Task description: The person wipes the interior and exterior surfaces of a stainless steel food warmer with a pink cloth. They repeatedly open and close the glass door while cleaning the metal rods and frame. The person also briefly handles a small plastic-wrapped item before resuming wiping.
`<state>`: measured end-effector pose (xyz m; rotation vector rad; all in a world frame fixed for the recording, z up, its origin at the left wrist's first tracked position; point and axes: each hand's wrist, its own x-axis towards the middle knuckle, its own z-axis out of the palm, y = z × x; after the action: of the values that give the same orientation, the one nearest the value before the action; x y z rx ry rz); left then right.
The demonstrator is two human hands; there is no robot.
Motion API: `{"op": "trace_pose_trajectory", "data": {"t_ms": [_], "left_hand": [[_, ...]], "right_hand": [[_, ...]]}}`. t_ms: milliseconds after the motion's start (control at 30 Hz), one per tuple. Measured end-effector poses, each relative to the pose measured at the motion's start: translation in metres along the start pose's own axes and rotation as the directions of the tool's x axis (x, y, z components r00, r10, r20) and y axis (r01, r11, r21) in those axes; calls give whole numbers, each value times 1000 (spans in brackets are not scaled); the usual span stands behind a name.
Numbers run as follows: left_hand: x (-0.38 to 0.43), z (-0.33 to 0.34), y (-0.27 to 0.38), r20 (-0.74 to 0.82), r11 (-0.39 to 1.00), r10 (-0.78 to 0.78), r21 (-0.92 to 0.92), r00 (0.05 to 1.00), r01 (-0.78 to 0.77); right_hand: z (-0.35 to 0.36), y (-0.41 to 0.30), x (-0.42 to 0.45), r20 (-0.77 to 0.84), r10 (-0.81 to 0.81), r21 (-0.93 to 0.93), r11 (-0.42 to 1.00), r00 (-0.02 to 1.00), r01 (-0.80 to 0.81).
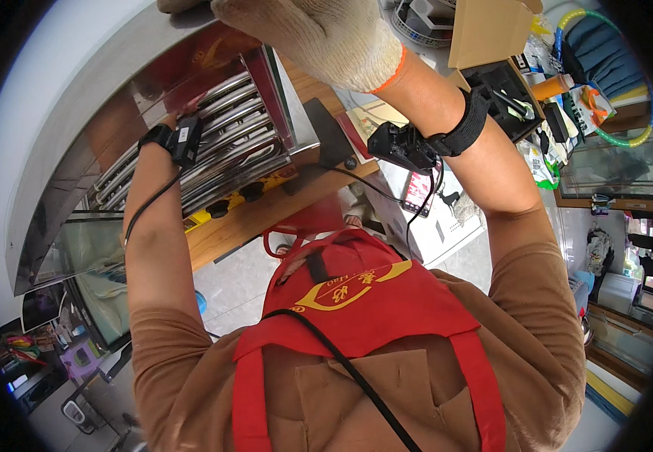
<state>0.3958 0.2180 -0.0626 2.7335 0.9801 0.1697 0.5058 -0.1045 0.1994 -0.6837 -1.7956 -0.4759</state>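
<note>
Before me stands a roller grill with a row of shiny metal rollers (236, 116) behind glass and metal sides. My left hand (171, 120) reaches in over the rollers. A black wrist device (188, 141) hides most of its fingers, so I cannot tell what they hold. Something reddish shows just past that hand, too unclear to name. My right hand (315, 37) wears a cream knitted glove with an orange cuff edge. It is raised above the grill's far right corner, near its metal top (86, 68). The upper picture edge cuts off part of the glove.
Black knobs (218, 209) line the grill's yellow front, on a wooden counter (236, 231). To the right, a lit phone (419, 192) rests on a white box (445, 231). Beyond are an open cardboard box (493, 34), a wire basket (422, 31) and a hoop (652, 107). Cables trail from both wrists.
</note>
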Motion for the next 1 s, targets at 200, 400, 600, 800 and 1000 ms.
{"op": "trace_pose_trajectory", "data": {"t_ms": [200,400,600,800,1000], "left_hand": [[5,4,17,-81,997,27,-72,996,-33],[13,15,51,-205,969,2,-242,979,-53],[1,5,42,-339,898,-107,-437,935,-56],[-34,-15,13,-448,797,-256,-600,857,-76],[-45,-15,13,-493,758,-328,-647,806,-87]], "right_hand": [[-3,-7,5,233,349,-110,937,908,-332],[23,-5,3,40,357,158,920,933,-358],[26,-3,-7,23,372,105,922,928,-372],[19,-7,-10,29,381,64,922,924,-382],[48,17,-22,-386,616,460,774,687,-435]]}}
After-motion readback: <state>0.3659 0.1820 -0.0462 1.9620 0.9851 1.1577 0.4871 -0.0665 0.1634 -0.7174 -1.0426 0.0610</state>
